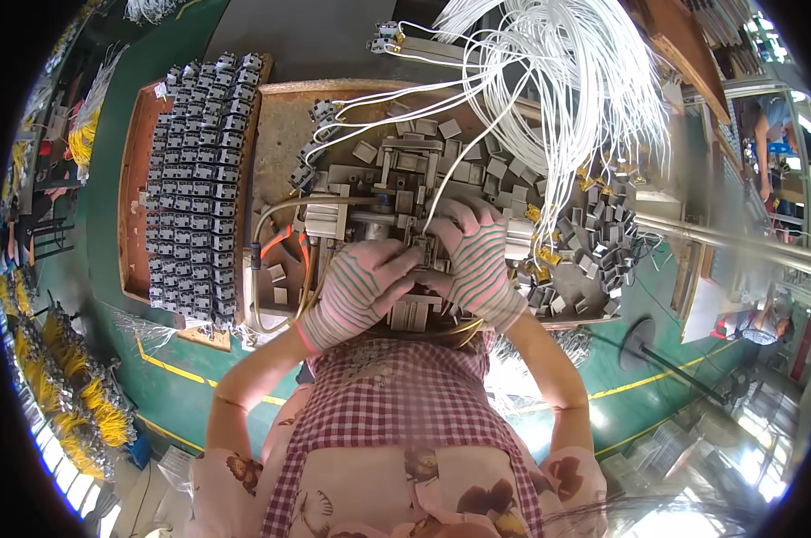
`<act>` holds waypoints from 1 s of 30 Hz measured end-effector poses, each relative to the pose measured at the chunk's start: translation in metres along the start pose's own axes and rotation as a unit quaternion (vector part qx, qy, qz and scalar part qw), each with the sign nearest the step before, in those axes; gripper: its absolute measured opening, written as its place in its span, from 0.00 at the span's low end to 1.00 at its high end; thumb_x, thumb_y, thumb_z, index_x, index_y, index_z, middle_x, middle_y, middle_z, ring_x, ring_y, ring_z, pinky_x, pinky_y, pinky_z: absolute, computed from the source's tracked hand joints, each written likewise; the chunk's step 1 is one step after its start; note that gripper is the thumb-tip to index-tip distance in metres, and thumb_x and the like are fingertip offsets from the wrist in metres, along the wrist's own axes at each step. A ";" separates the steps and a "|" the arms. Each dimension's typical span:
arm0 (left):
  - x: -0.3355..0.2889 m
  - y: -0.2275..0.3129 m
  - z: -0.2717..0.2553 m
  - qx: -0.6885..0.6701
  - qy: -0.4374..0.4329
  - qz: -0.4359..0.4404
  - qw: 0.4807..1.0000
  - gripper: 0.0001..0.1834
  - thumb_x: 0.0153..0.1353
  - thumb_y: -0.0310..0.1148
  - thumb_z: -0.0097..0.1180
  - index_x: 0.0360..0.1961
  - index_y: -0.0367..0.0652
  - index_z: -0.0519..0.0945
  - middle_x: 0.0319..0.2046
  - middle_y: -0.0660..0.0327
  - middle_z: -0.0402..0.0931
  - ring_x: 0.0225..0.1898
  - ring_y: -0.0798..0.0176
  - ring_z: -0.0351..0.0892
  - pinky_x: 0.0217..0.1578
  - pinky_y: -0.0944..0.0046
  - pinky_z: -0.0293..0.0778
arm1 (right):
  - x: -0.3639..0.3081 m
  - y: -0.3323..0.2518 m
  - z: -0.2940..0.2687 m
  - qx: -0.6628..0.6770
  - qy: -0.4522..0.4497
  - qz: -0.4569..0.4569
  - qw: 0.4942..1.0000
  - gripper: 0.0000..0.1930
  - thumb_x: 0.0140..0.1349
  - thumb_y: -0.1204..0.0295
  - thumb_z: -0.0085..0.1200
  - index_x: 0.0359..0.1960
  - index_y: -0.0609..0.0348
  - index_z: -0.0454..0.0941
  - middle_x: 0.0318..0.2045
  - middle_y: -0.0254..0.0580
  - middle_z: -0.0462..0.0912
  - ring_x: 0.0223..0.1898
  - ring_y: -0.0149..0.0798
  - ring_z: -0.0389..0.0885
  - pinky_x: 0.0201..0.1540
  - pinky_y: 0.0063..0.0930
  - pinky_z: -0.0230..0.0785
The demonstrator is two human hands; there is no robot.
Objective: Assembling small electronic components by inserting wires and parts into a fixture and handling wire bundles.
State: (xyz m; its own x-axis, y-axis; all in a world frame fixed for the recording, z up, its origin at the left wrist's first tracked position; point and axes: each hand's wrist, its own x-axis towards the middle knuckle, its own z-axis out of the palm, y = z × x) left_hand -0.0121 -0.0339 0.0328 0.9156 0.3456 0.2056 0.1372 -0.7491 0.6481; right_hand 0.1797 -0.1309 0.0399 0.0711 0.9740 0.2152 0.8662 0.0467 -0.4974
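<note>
"Fingers?"
"Left hand [356, 282] curled, right hand [477, 255] bent, both at the metal fixture [406, 160]; grip, can't tell!"
"White wire [464, 152]?"
"Down beside the right hand, toward the workbench's [280, 148] near edge!"

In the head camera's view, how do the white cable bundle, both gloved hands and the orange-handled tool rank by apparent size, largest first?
1. White cable bundle
2. Left gloved hand and right gloved hand: too alike to rank
3. Orange-handled tool

Left hand [361, 285] and right hand [475, 260] in striped gloves [344, 296], maroon-and-white checked apron [370, 412], pink butterfly-print sleeves [219, 502]
</note>
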 end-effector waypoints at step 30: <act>0.018 -0.038 0.013 0.281 -0.201 0.197 0.918 0.19 0.63 0.39 0.45 0.49 0.42 0.79 0.35 0.66 0.73 0.39 0.63 0.72 0.40 0.64 0.68 | -0.005 0.005 0.025 0.016 0.056 0.064 0.996 0.37 0.34 0.63 0.71 0.51 0.56 0.70 0.50 0.44 0.74 0.54 0.52 0.71 0.58 0.46 0.62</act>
State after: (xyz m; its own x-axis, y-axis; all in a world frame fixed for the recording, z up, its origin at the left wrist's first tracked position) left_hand 0.0041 -0.0067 0.0021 0.9860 -0.1659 -0.0168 -0.1641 -0.9833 0.0784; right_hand 0.1714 -0.1297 0.0154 0.2365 0.9415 0.2399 0.8304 -0.0676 -0.5530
